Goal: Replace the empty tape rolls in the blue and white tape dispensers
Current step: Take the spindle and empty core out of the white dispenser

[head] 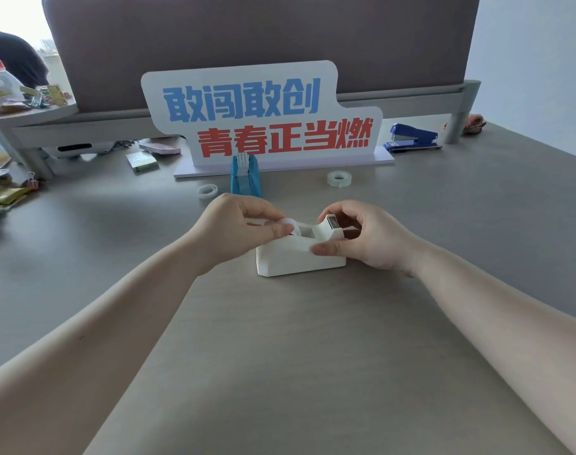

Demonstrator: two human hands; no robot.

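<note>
left hand point(244, 224) pinching the roll point(291, 225), right hand point(362, 238) gripping the white dispenser point(299, 257); crooked roll could jam

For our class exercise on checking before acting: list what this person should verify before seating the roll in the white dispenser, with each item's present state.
1. White dispenser flat on the table: ok.
2. Right hand steadies the dispenser: ok.
3. Left hand pinches the roll over the slot: ok.
4. Roll is a full one: cannot tell.
5. Spare roll within reach: ok.
6. Blue dispenser refilled: cannot tell.
</note>
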